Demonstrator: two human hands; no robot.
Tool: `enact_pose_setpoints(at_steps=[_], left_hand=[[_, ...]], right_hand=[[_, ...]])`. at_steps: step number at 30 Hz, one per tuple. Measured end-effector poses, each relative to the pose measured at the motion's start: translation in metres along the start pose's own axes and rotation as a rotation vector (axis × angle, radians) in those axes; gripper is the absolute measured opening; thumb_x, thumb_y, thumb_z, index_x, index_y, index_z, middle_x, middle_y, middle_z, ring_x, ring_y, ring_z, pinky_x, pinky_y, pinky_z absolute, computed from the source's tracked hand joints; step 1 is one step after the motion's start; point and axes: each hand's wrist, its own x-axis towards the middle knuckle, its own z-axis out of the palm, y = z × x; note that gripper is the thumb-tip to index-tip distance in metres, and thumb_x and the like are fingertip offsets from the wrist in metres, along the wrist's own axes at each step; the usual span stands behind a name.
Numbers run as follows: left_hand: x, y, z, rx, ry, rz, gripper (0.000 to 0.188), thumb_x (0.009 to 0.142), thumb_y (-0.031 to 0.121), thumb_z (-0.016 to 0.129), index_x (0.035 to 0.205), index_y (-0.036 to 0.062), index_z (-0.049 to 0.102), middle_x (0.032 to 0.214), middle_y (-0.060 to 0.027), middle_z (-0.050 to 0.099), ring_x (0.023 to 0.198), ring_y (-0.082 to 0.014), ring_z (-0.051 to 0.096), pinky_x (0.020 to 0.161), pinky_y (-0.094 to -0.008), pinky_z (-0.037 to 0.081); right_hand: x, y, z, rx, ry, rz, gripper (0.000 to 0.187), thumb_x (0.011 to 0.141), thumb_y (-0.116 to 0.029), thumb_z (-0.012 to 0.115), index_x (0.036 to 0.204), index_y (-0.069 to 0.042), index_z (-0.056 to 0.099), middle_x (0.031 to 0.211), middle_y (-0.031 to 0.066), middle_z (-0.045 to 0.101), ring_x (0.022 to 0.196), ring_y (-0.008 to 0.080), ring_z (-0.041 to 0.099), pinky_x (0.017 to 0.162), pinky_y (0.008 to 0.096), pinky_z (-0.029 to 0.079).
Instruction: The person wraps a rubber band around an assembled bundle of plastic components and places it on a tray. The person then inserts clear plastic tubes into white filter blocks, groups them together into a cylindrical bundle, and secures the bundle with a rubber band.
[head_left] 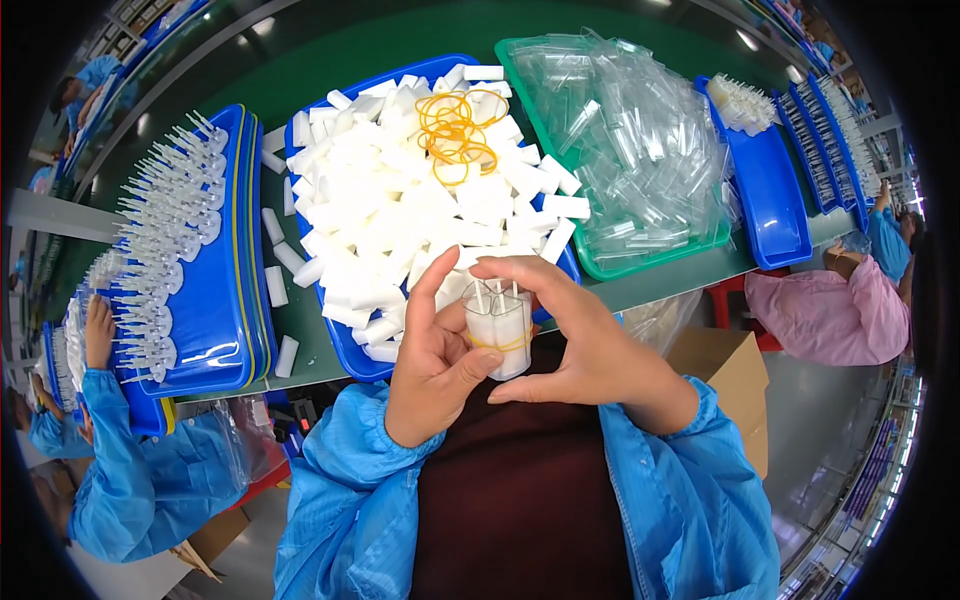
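A banded bundle (508, 328) of clear tubes and white pieces is now held before the chest, near the blue tray (357, 362) of white cylinders (370, 210). It is pinched by the left hand (438, 350); the right hand (590, 335) is spread around it, forefinger above, thumb below. Yellow bands (460, 130) are heaped on the cylinders.

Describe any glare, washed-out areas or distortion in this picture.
Head view: the piled white cylindrical pieces look washed out, edges merging; head view: bright glints streak the clear plastic sleeves; head view: the rubber-banded bundle looks fairly sharp; head view: fisheye distortion bends the surroundings toward a black rim.
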Motion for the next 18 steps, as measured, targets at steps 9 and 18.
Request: enact_pose_setpoints(at_steps=[9,18], left_hand=[[-0.002,0.003,0.002,0.064,0.021,-0.034,0.071,0.086,0.000,0.058,0.141,0.0058,0.013,0.121,-0.0161,0.051,0.110,-0.0203,0.053,0.093,-0.0314,0.042],[-0.003,0.008,0.000,0.384,-0.054,-0.017,0.043,0.089,0.008,0.054,0.129,0.0006,0.040,0.115,-0.0099,0.051,0.108,-0.0165,0.049,0.094,-0.0285,0.038]], right_hand=[[-0.001,0.004,0.006,-0.244,0.151,-0.199,0.069,0.061,-0.016,0.081,0.121,-0.007,0.047,0.118,0.0117,0.054,0.110,0.0314,0.052,0.090,0.0369,0.044],[0.001,0.004,-0.034,0.154,0.055,0.066,0.037,0.071,-0.006,0.071,0.107,-0.005,0.062,0.101,0.0055,0.060,0.079,0.0103,0.058,0.065,0.0218,0.044]])
